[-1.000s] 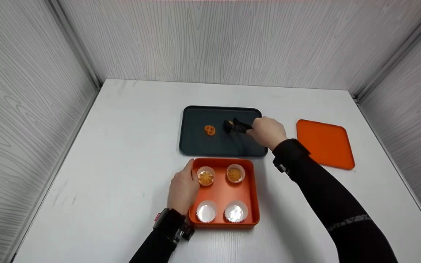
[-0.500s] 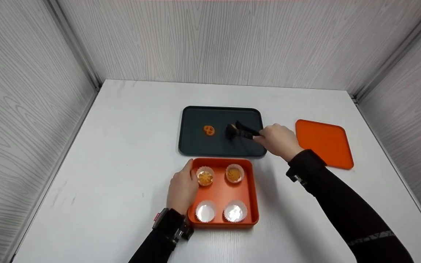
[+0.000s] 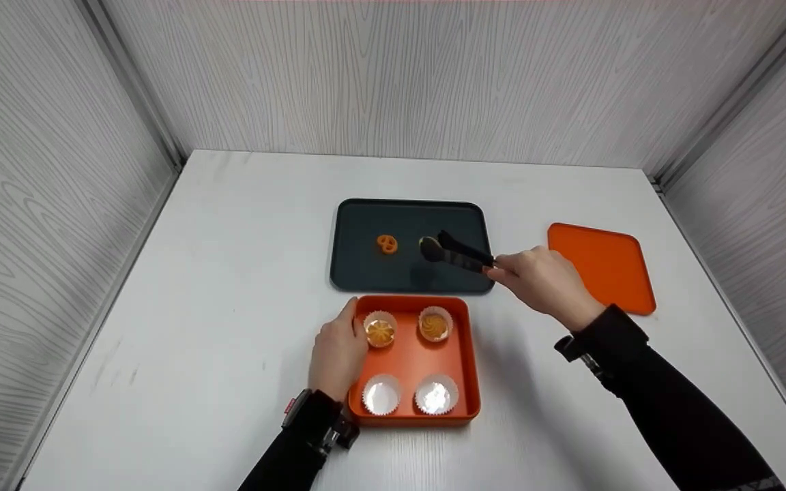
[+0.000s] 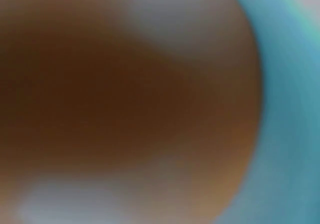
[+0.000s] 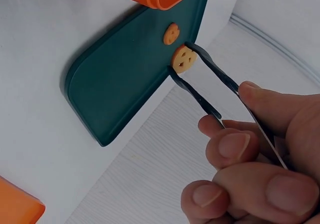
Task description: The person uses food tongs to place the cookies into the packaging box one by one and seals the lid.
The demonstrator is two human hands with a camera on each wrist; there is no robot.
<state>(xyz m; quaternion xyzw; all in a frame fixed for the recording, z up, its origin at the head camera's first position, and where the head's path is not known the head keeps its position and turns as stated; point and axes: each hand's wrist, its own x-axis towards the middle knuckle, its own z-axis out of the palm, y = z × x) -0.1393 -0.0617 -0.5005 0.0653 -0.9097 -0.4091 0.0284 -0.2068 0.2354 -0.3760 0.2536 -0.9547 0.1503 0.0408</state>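
Observation:
In the head view my right hand (image 3: 546, 283) holds black-tipped tongs (image 3: 464, 254) above the dark green tray (image 3: 366, 276). The right wrist view shows a round, pretzel-like cookie (image 5: 183, 59) pinched between the tong tips. A similar cookie (image 3: 387, 244) lies on the tray. My left hand (image 3: 337, 354) grips the left wall of an orange box (image 3: 409, 365) by its far corner. Inside stand several white paper cups; the two far ones hold a swirled cookie (image 3: 381, 333) and another swirled cookie (image 3: 434, 326). The near cups (image 3: 381, 394) contain no cookie. The left wrist view is too blurred to read.
A flat orange tray or lid (image 3: 604, 266) lies on the white table (image 3: 243, 286) at the right. The box stands right in front of the green tray. Wood-grain panels (image 3: 406, 82) enclose the table at the back and both sides.
My right hand has moved right and nearer to me, and the tongs with the cookie have risen off the green tray. The left hand and the box stay put.

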